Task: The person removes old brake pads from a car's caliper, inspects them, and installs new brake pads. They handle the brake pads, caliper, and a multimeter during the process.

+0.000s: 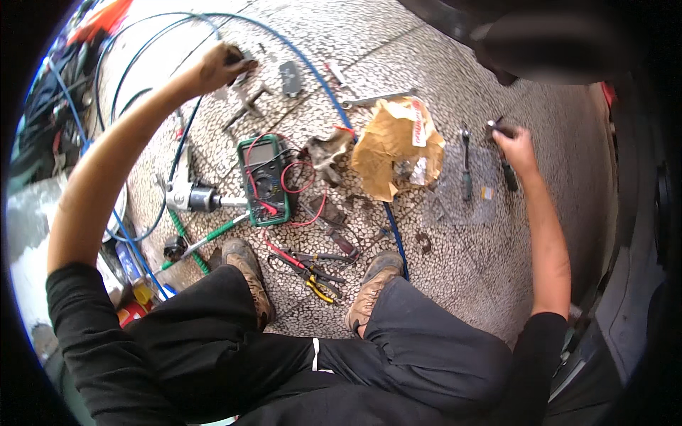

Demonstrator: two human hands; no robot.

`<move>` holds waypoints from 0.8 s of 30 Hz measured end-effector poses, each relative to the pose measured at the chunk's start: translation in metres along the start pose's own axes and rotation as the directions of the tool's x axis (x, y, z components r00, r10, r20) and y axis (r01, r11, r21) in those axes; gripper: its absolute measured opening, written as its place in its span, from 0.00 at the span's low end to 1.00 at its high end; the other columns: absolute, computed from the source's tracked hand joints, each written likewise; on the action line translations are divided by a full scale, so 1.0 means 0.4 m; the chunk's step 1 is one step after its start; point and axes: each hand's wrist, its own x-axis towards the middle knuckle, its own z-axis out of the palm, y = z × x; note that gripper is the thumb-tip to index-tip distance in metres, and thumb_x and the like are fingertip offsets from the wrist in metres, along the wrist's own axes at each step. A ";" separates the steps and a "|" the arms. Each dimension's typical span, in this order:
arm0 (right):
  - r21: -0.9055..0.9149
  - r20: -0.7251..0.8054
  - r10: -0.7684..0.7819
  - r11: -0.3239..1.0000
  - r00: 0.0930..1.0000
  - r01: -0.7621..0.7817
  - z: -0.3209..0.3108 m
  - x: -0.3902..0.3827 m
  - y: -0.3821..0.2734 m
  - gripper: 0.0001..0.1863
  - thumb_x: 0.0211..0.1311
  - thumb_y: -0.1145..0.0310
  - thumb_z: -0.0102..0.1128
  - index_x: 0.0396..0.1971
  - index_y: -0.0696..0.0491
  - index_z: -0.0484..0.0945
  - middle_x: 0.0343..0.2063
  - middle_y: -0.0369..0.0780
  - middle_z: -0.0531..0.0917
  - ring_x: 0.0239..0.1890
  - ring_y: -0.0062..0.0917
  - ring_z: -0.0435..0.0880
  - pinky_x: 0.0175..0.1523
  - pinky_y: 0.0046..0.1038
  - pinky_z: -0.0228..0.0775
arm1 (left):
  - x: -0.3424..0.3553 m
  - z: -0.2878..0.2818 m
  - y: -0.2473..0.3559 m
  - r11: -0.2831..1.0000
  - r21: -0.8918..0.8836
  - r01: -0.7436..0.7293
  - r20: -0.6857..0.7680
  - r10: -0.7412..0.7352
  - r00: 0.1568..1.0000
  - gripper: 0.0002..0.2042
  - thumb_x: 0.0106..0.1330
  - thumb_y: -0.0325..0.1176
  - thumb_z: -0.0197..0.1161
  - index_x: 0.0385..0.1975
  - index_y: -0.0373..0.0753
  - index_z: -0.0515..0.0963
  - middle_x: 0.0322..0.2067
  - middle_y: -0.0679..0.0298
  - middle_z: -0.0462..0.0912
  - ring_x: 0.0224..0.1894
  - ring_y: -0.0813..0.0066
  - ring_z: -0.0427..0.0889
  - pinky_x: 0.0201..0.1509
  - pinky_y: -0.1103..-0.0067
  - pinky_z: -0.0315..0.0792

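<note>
My left hand (pixel 219 67) reaches out at the upper left. Its fingers are closed round something small and dark that I cannot make out. Beside it on the floor lie a metal bracket (pixel 245 110) and a flat grey block like a brake pad (pixel 290 79). At the right, my right hand (pixel 518 150) pinches a short dark tool with a shiny round end (pixel 503 129), perhaps a ratchet. Left of that hand, a second ratchet-like tool (pixel 466 170) rests on a clear plastic bag (pixel 444 202). Another dark handle (pixel 509 176) lies beneath my right wrist.
Between my hands are crumpled brown paper (pixel 383 153), a combination wrench (pixel 380 97), a dirty rag (pixel 330 153) and a green multimeter (pixel 271 202) with leads. Near my shoes lie pliers (pixel 305 273) and an impact wrench (pixel 195 197). A blue hose (pixel 302 53) crosses the floor.
</note>
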 end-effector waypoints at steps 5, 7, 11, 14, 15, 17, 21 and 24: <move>-0.542 0.262 -0.082 0.812 0.962 0.217 0.108 -0.023 -0.094 0.20 0.46 0.72 0.61 0.43 0.61 0.80 0.36 0.51 0.84 0.39 0.41 0.84 0.49 0.33 0.75 | -0.004 -0.019 -0.205 0.912 0.054 -0.408 -0.204 0.410 0.889 0.28 0.55 0.20 0.66 0.57 0.39 0.67 0.51 0.61 0.72 0.48 0.70 0.73 0.52 0.75 0.73; -0.534 0.294 -0.052 0.820 0.954 0.209 0.181 -0.029 -0.228 0.20 0.48 0.70 0.61 0.43 0.61 0.80 0.36 0.53 0.83 0.39 0.42 0.84 0.49 0.34 0.75 | -0.023 -0.002 -0.292 0.915 -0.007 -0.403 -0.235 0.390 0.890 0.25 0.56 0.23 0.68 0.55 0.38 0.68 0.49 0.60 0.73 0.47 0.70 0.76 0.52 0.75 0.74; -0.297 0.267 -0.470 0.790 0.841 0.536 0.325 -0.034 -0.364 0.16 0.54 0.70 0.61 0.43 0.59 0.81 0.22 0.46 0.81 0.26 0.28 0.80 0.35 0.30 0.72 | -0.072 0.044 -0.386 0.952 0.115 -0.284 -0.068 0.293 0.954 0.24 0.57 0.27 0.69 0.53 0.37 0.68 0.45 0.60 0.74 0.42 0.68 0.77 0.47 0.75 0.76; -0.208 0.250 -0.464 0.832 0.850 0.515 0.398 -0.064 -0.481 0.14 0.57 0.73 0.61 0.44 0.60 0.80 0.18 0.37 0.78 0.19 0.14 0.72 0.26 0.23 0.65 | -0.091 0.048 -0.485 0.930 0.208 -0.305 -0.033 0.318 0.948 0.23 0.58 0.27 0.68 0.51 0.36 0.68 0.45 0.59 0.73 0.42 0.67 0.77 0.46 0.74 0.75; -0.199 0.179 -0.654 0.708 0.735 0.678 0.441 -0.063 -0.466 0.14 0.56 0.72 0.61 0.43 0.58 0.80 0.19 0.40 0.79 0.20 0.22 0.76 0.29 0.26 0.69 | -0.105 0.065 -0.509 0.939 0.133 -0.317 -0.014 0.322 0.947 0.23 0.58 0.27 0.68 0.52 0.36 0.67 0.46 0.57 0.72 0.43 0.66 0.76 0.49 0.73 0.74; -0.130 0.241 -0.662 0.703 0.710 0.699 0.476 -0.063 -0.475 0.16 0.55 0.74 0.60 0.45 0.57 0.79 0.24 0.45 0.82 0.28 0.37 0.82 0.39 0.31 0.75 | -0.128 0.086 -0.539 0.888 0.177 -0.424 -0.069 0.441 0.895 0.22 0.59 0.26 0.66 0.52 0.35 0.66 0.46 0.55 0.72 0.46 0.62 0.75 0.53 0.72 0.72; -0.172 0.232 -0.539 0.796 0.809 0.580 0.485 -0.064 -0.520 0.15 0.55 0.75 0.60 0.45 0.57 0.79 0.28 0.47 0.83 0.33 0.36 0.85 0.40 0.30 0.75 | -0.162 0.075 -0.558 0.914 0.161 -0.373 -0.009 0.379 0.925 0.21 0.58 0.25 0.66 0.50 0.34 0.67 0.43 0.54 0.71 0.46 0.58 0.74 0.51 0.71 0.71; -0.154 0.296 -0.458 0.844 0.838 0.515 0.482 -0.046 -0.521 0.11 0.56 0.75 0.60 0.40 0.57 0.81 0.26 0.45 0.84 0.27 0.32 0.85 0.35 0.28 0.75 | -0.165 0.068 -0.582 0.911 0.281 -0.303 0.032 0.306 0.951 0.20 0.58 0.26 0.66 0.49 0.33 0.68 0.43 0.53 0.71 0.45 0.55 0.74 0.51 0.69 0.71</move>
